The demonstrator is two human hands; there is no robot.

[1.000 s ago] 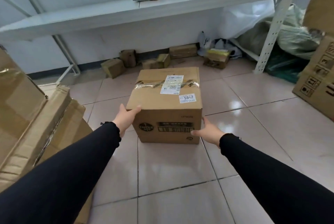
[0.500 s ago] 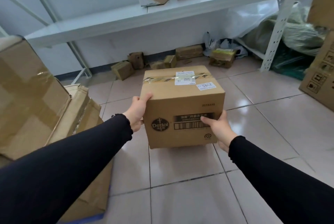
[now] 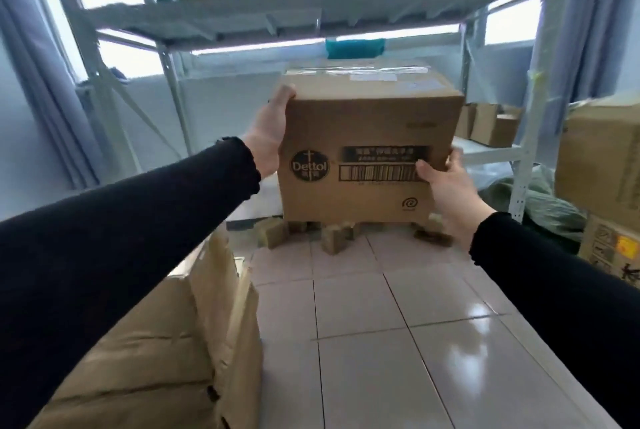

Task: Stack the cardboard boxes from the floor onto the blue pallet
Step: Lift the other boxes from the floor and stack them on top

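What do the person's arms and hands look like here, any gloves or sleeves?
Both arms wear long black sleeves, the left sleeve and right sleeve, each ending in a slightly frilled cuff at the wrist. The left hand and right hand are bare: no gloves, rings or watch visible. No markings on the fabric.

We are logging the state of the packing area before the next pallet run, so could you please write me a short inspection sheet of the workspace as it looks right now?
Surface: glossy tiled floor, bare in the middle.
Job's things: Dettol box lifted clear of the floor; stacked cardboard boxes at lower left; the blue pallet is not visible.
Clutter: small boxes scattered on the floor by the wall; green bags under the right rack.
Grippers: left hand on the box's left side, right hand on its lower right corner.
Cables: nothing seen.
Surroundings: metal shelving holding boxes, windows behind, large cartons at right.
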